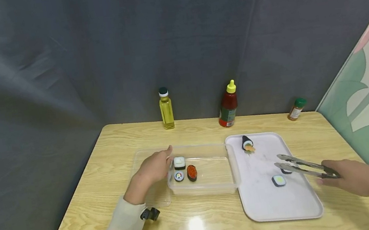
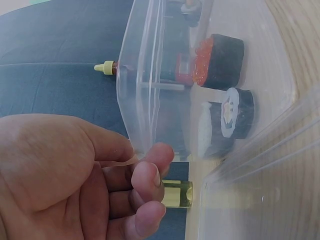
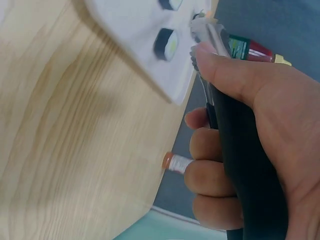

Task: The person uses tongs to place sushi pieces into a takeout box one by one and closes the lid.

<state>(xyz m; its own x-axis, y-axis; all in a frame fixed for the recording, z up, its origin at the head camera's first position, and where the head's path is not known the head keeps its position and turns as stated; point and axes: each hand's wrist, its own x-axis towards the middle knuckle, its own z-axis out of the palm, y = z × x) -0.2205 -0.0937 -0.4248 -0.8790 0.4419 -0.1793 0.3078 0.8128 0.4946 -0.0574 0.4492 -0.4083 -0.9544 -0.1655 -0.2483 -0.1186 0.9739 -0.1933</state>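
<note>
At the left end of a clear plastic container (image 1: 203, 189), my left hand (image 1: 154, 167) holds the rim at its far corner between thumb and fingers. Inside that end are a roe sushi (image 1: 191, 172), a round sushi roll (image 1: 178, 176) and a white-topped sushi piece (image 1: 179, 162). My right hand (image 1: 349, 176) grips metal tongs (image 1: 303, 167) by their black handles, their two tips apart over a white tray (image 1: 262, 206). Below the tips lie a square sushi roll (image 1: 278, 180) and another dark-sided piece (image 1: 286, 171), partly hidden by the tongs. A cone-shaped hand roll (image 1: 247, 143) lies at the tray's far end.
A clear lid (image 1: 159, 198) lies under my left hand, beside the container. Along the table's back edge stand an oil bottle (image 1: 167, 111), a red sauce bottle (image 1: 228, 106) and a tilted spice jar (image 1: 296, 109). Dark curtain (image 1: 174, 45) hangs behind the table.
</note>
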